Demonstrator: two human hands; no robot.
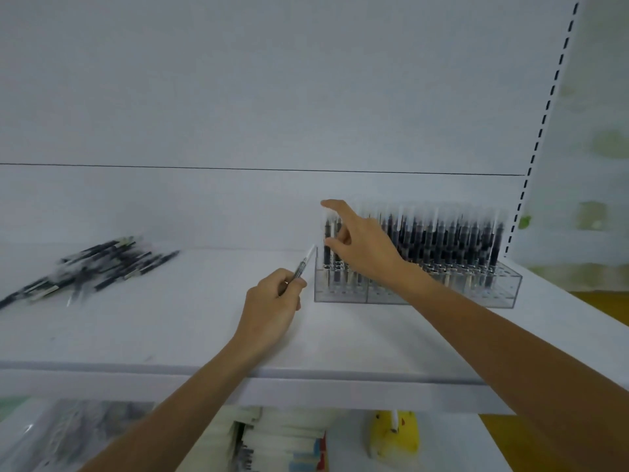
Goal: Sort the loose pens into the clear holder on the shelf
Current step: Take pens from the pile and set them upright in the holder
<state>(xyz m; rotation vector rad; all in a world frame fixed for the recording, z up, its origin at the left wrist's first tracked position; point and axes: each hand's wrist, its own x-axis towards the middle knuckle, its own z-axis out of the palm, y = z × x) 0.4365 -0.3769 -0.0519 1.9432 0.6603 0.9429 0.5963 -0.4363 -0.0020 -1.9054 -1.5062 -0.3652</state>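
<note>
A clear holder (503, 287) stands on the white shelf (170, 328) at the right, filled with several upright black pens (452, 240). My right hand (364, 247) reaches over its left end, thumb and fingers closed around an upright pen (327, 240) in the leftmost slots, index finger stretched up above the pen caps. My left hand (272, 308) sits just left of the holder and grips a single pen (304, 264) whose white cap points up and right toward the holder's corner. A pile of loose pens (92, 267) lies at the shelf's left.
The shelf's white back panel rises behind everything, with a slotted upright (541, 131) at the right. Below the shelf's front edge are packaged goods (68, 434), stacked stationery (279, 441) and a yellow item (394, 434).
</note>
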